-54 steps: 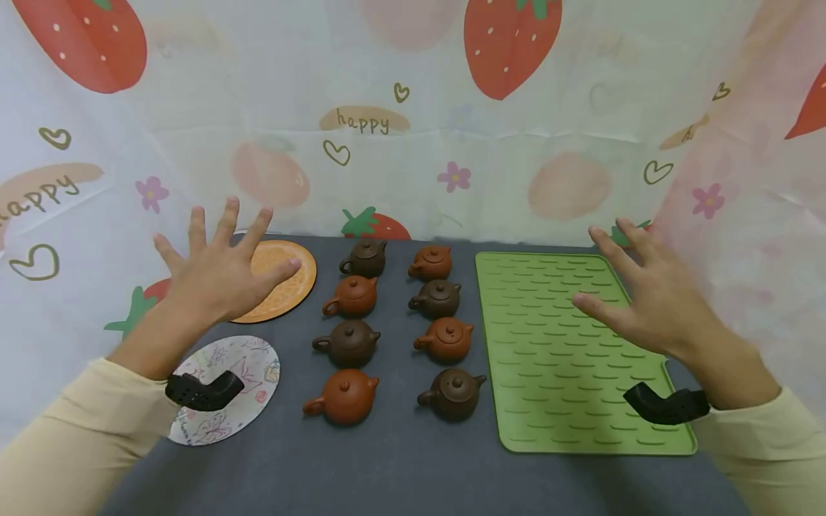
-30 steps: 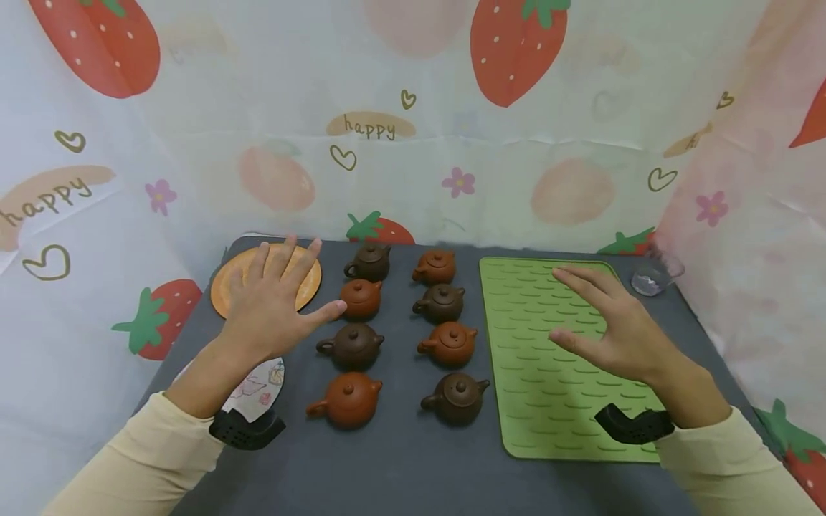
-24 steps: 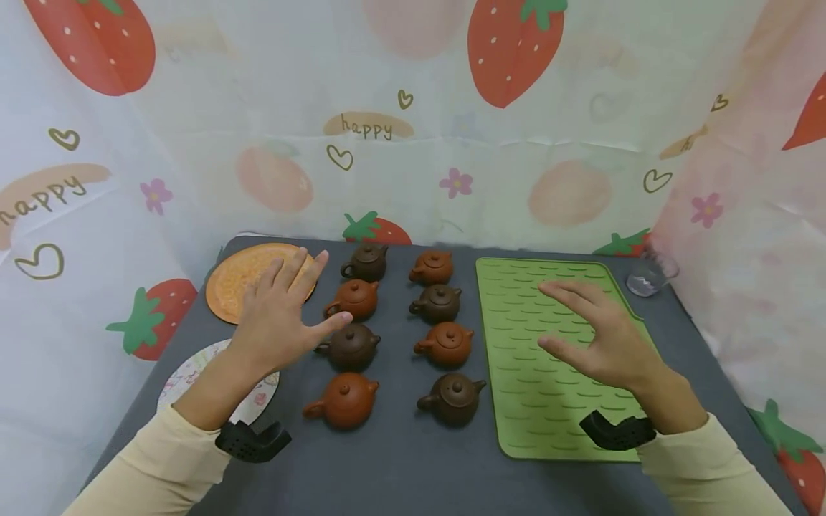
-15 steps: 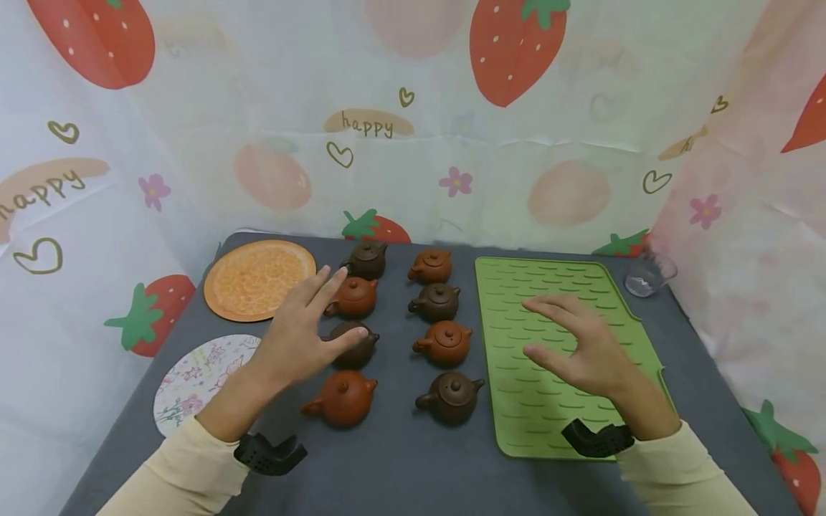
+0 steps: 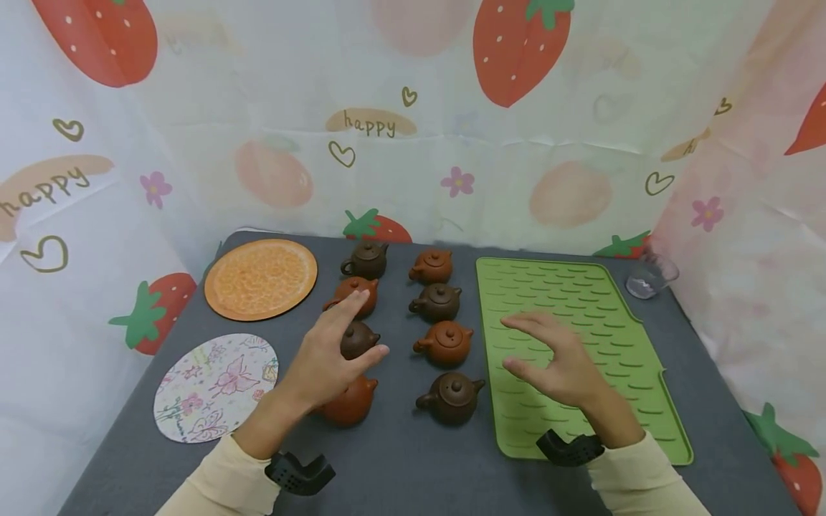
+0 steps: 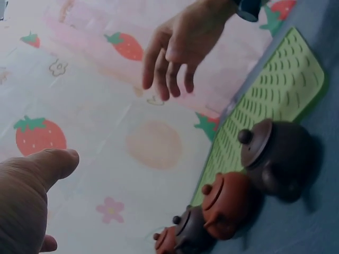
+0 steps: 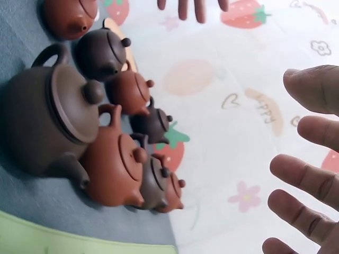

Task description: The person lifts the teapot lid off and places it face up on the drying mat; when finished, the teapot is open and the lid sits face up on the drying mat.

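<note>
My left hand [image 5: 331, 360] hovers over the left column of small clay teapots, fingers apart and holding nothing. It partly covers the front reddish-brown teapot [image 5: 351, 403] and the dark brown teapot [image 5: 358, 341] behind it. Above the green ridged mat [image 5: 581, 287] hangs my right hand [image 5: 560, 362], thumb and fingers spread, with nothing in it. Nearest to its left stands a dark brown teapot [image 5: 454, 398] at the front of the right column. Behind that one come a reddish teapot [image 5: 447, 342], a dark one [image 5: 439, 302] and another reddish one [image 5: 432, 266].
An orange round mat [image 5: 261, 279] lies at the back left, with a white flowered round mat [image 5: 216, 387] in front of it. A clear glass cup [image 5: 648, 278] stands at the back right. Strawberry-print cloth [image 5: 452, 107] walls in the grey table [image 5: 400, 466].
Both hands have come down and inward: the left from over the round mats to the left teapots, the right leftward across the green mat. The teapots have stayed put.
</note>
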The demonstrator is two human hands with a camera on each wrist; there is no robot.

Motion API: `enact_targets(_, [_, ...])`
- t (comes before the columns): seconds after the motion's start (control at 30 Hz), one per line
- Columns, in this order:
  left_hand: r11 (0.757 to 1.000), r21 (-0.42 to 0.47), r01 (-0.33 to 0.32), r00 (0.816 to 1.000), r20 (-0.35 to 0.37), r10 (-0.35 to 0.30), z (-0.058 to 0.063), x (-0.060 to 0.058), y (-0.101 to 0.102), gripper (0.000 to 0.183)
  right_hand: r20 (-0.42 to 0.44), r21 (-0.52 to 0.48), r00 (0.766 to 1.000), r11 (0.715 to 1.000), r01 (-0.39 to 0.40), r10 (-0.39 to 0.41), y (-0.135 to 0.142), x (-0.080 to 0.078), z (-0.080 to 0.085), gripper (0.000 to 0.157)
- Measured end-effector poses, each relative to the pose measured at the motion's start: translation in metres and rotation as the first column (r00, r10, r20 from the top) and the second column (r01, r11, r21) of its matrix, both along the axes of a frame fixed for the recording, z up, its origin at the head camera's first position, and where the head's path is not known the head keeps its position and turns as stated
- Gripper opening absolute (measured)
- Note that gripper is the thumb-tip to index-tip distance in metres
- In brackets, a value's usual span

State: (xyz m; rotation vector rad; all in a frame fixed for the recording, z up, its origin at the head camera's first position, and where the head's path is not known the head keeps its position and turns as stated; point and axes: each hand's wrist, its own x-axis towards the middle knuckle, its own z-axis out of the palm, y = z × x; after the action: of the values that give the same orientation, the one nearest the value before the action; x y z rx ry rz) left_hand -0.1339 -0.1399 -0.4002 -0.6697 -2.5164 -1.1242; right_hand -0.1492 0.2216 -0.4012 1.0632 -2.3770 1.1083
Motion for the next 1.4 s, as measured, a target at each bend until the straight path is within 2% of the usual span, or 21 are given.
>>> enact_targets(0.17, [0.997,0.075,0.017,1.0,0.014,-0.019,-0.01,0.003,0.011,0.076,0.019,-0.033,1.0,0.999,-0.021,0.022,-0.014,0.009,0.007,0.056])
enact_targets(0.3, [0.996,0.089,0.023,1.0,0.013,-0.024,-0.02,0.005,0.019,0.075,0.04,-0.055,0.998,0.998,-0.04,0.042,-0.025,0.018,0.015,0.052])
enact_targets(0.43, [0.994,0.104,0.022,1.0,0.019,-0.024,-0.03,0.007,0.026,0.074,0.067,-0.083,0.995,0.994,-0.069,0.074,-0.03,0.02,0.007,0.053])
enact_targets(0.53, [0.993,0.117,0.026,0.999,0.042,-0.031,-0.037,0.011,0.032,0.072,0.106,-0.09,0.991,0.994,-0.069,0.078,-0.03,0.017,-0.009,0.052])
enact_targets(0.63, [0.991,0.128,0.028,0.997,0.07,-0.037,-0.044,0.015,0.039,0.068,0.14,-0.093,0.988,0.994,-0.056,0.069,-0.033,0.017,-0.015,0.049])
enact_targets(0.7, [0.989,0.142,0.034,0.996,0.077,-0.045,-0.048,0.016,0.043,0.066,0.139,-0.098,0.988,0.993,-0.059,0.073,-0.035,0.017,-0.017,0.048])
enact_targets(0.77, [0.986,0.16,0.045,0.996,0.074,-0.057,-0.051,0.017,0.047,0.064,0.137,-0.098,0.988,0.994,-0.057,0.07,-0.041,0.021,-0.01,0.047])
enact_targets(0.83, [0.981,0.184,0.062,0.994,0.08,-0.077,-0.056,0.018,0.051,0.062,0.126,-0.093,0.99,0.994,-0.054,0.066,-0.044,0.022,-0.01,0.046])
enact_targets(1.03, [0.963,0.256,0.086,0.979,0.155,-0.129,-0.069,0.022,0.061,0.054,0.128,-0.077,0.99,0.996,-0.043,0.053,-0.051,0.023,-0.014,0.043])
enact_targets(1.2, [0.952,0.295,0.084,0.974,0.176,-0.141,-0.078,0.025,0.068,0.048,0.149,-0.074,0.987,0.996,-0.055,0.066,-0.054,0.024,-0.019,0.041])
enact_targets(1.4, [0.953,0.295,0.064,0.978,0.171,-0.119,-0.092,0.026,0.075,0.04,0.155,-0.075,0.984,0.994,-0.075,0.086,-0.057,0.025,-0.025,0.038])
